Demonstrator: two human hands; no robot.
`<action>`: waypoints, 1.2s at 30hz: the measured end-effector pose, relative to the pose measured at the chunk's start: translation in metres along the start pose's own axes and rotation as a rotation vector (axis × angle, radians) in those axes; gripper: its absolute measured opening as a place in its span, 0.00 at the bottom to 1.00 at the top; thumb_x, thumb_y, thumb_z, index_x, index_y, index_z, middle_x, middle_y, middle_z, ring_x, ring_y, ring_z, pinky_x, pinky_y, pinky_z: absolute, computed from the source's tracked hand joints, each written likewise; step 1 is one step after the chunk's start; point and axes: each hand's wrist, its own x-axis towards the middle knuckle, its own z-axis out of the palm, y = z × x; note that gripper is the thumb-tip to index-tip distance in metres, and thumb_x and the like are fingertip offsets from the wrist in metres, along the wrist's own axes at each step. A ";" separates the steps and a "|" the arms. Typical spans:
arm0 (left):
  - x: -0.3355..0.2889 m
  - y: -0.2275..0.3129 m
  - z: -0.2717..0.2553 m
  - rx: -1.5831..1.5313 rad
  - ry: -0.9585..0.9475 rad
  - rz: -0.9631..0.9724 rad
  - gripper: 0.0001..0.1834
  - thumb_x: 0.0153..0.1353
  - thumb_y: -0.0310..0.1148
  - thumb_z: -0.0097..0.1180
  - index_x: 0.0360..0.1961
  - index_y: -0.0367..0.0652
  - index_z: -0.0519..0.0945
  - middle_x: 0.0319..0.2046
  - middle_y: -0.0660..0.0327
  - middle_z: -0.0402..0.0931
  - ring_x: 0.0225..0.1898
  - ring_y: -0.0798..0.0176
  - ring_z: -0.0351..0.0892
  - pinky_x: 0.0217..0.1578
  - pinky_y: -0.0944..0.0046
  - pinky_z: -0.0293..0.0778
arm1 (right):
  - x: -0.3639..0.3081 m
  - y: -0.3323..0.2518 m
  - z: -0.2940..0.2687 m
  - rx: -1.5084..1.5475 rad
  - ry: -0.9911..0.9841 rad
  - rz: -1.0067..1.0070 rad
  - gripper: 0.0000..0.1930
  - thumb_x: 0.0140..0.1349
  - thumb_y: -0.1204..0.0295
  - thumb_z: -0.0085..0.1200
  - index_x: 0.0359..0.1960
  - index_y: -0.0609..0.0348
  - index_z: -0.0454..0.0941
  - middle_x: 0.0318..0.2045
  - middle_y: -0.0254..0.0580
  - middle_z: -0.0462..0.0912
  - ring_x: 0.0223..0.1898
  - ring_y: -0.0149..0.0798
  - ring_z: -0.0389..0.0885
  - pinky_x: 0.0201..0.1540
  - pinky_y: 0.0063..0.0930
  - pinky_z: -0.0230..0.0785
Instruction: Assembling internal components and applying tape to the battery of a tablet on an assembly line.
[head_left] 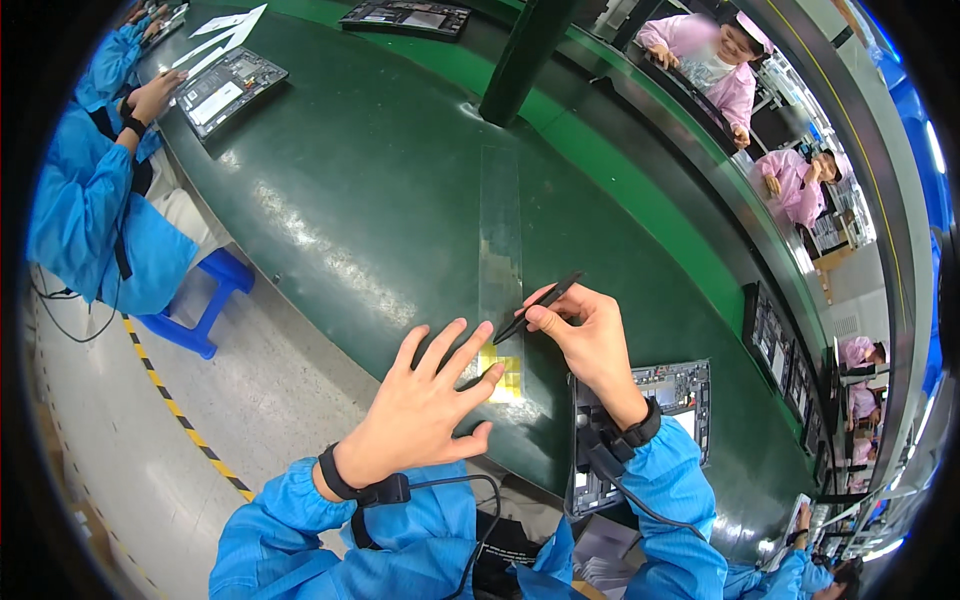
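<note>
My right hand [590, 335] pinches a pair of black tweezers [540, 305], their tips pointing down-left at a patch of yellow tape pieces [508, 375]. Those pieces sit on the near end of a long clear strip [500, 240] lying on the green table. My left hand [425, 400] is spread beside the strip, its fingertips at the left edge of the yellow pieces, holding nothing I can see. Under my right wrist lies an opened tablet-like device [685, 385] with its inner boards showing, partly hidden by my forearm.
The green table [350, 200] carries another opened device [225, 90] at the far left, near a co-worker in blue [110, 200]. A dark green post [525, 60] rises at the back. More opened devices [775, 340] line the right side. A blue stool [205, 300] stands left.
</note>
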 end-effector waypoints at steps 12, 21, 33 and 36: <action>0.001 0.002 -0.004 -0.002 -0.010 -0.002 0.29 0.53 0.49 0.63 0.54 0.47 0.82 0.71 0.46 0.63 0.69 0.40 0.63 0.65 0.35 0.59 | -0.005 -0.007 0.004 -0.105 0.047 -0.083 0.10 0.61 0.69 0.70 0.37 0.64 0.87 0.25 0.41 0.89 0.28 0.25 0.85 0.37 0.22 0.74; -0.001 0.005 -0.008 0.033 -0.029 -0.003 0.31 0.52 0.49 0.64 0.57 0.49 0.81 0.72 0.49 0.63 0.69 0.41 0.62 0.66 0.37 0.59 | -0.010 -0.013 0.001 0.121 0.080 -0.021 0.10 0.64 0.72 0.68 0.38 0.68 0.86 0.27 0.39 0.89 0.28 0.26 0.85 0.35 0.20 0.75; 0.010 0.043 -0.030 -0.735 -0.074 -0.207 0.29 0.61 0.32 0.61 0.63 0.37 0.70 0.64 0.47 0.68 0.58 0.48 0.73 0.58 0.50 0.70 | -0.138 -0.035 -0.185 0.390 0.600 -0.189 0.08 0.69 0.73 0.60 0.39 0.67 0.81 0.33 0.37 0.82 0.35 0.36 0.85 0.41 0.24 0.75; -0.026 0.097 -0.009 -1.678 -0.309 -0.553 0.38 0.67 0.31 0.47 0.77 0.36 0.51 0.75 0.47 0.54 0.75 0.48 0.57 0.73 0.50 0.54 | -0.200 0.028 -0.230 0.629 0.685 -0.164 0.08 0.71 0.70 0.58 0.39 0.64 0.81 0.29 0.35 0.82 0.33 0.33 0.83 0.56 0.34 0.76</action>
